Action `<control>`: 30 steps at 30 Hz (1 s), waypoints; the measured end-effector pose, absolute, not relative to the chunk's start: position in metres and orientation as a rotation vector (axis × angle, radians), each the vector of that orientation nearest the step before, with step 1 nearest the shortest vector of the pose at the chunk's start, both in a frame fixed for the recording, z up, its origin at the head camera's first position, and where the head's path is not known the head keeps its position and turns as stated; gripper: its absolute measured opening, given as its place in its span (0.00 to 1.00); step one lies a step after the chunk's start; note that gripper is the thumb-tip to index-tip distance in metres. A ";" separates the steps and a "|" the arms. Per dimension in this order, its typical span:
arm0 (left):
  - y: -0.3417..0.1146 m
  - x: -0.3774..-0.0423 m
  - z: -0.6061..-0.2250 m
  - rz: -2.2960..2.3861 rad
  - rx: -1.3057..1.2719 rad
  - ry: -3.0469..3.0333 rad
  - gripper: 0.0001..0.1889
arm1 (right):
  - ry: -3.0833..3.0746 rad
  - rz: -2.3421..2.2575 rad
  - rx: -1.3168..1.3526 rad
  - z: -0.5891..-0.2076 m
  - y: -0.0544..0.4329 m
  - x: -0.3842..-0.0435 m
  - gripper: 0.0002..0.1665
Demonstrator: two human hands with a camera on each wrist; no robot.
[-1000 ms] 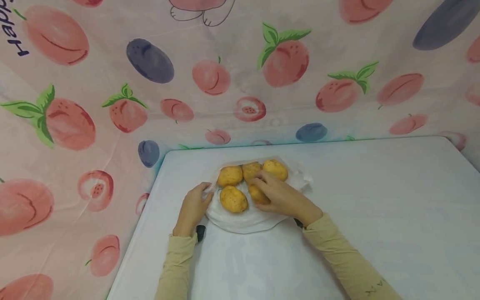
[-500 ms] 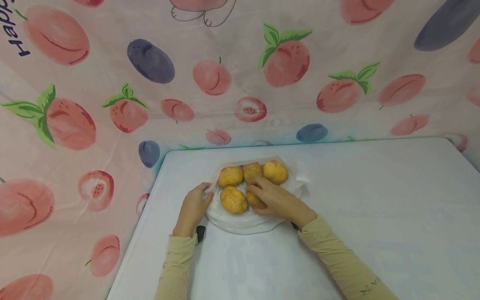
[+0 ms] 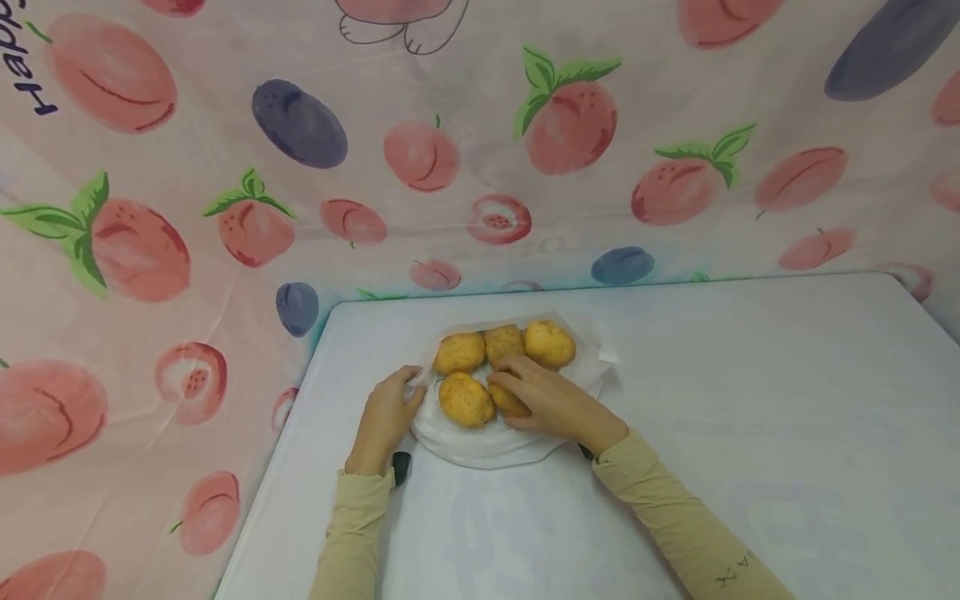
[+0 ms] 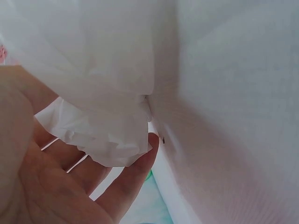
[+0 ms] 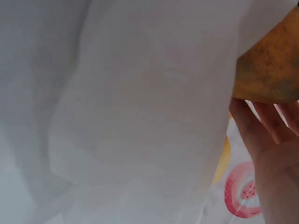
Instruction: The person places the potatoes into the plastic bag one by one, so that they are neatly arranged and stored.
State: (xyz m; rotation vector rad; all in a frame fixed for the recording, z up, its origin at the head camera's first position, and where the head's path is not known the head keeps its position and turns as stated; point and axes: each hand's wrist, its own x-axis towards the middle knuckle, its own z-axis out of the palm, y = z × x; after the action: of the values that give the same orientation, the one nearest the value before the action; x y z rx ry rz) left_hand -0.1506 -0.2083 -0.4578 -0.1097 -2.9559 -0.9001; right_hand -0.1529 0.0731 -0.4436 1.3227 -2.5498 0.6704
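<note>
Several yellow potatoes sit in two rows on a spread white plastic bag [image 3: 480, 450] in the head view. My right hand [image 3: 558, 400] grips the front right potato [image 3: 507, 400] from above, its fingers curled over it. The right wrist view shows this potato [image 5: 271, 65] against the fingers, with a fold of the bag [image 5: 149, 102] in front. Left of it lies another potato [image 3: 467, 400]. At the bag's left edge, my left hand [image 3: 386, 417] holds the thin plastic between thumb and fingers. Crumpled bag plastic [image 4: 107, 130] lies across those fingers in the left wrist view.
Behind, three potatoes form the back row: left [image 3: 461, 353], middle [image 3: 503, 342] and right [image 3: 550, 343]. The white table [image 3: 750, 417] extends to the right and front. A fruit-printed curtain [image 3: 465, 100] borders it at the back and left.
My right hand has moved slightly left and toward me with the potato, bringing it close beside the front left potato. The left hand has stayed in place.
</note>
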 end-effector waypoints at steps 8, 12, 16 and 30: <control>-0.209 -0.152 -0.459 -0.898 -0.107 -2.954 0.19 | -2.545 0.626 1.306 -0.444 0.072 -0.151 0.31; -0.210 -0.151 -0.459 -0.899 -0.109 -2.960 0.19 | -2.537 0.601 1.302 -0.445 0.072 -0.149 0.37; -0.209 -0.150 -0.456 -0.902 -0.109 -2.968 0.20 | -2.527 0.582 1.297 -0.444 0.073 -0.148 0.39; -0.204 -0.150 -0.446 -0.819 -0.071 -2.912 0.21 | -2.502 0.556 1.283 -0.434 0.080 -0.147 0.37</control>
State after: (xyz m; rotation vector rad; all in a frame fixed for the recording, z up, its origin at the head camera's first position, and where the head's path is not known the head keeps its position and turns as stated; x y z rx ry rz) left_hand -0.1498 -0.2039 -0.4461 -0.0710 -2.9119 -0.8187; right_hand -0.1473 0.0799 -0.4337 1.2834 -2.5022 0.5555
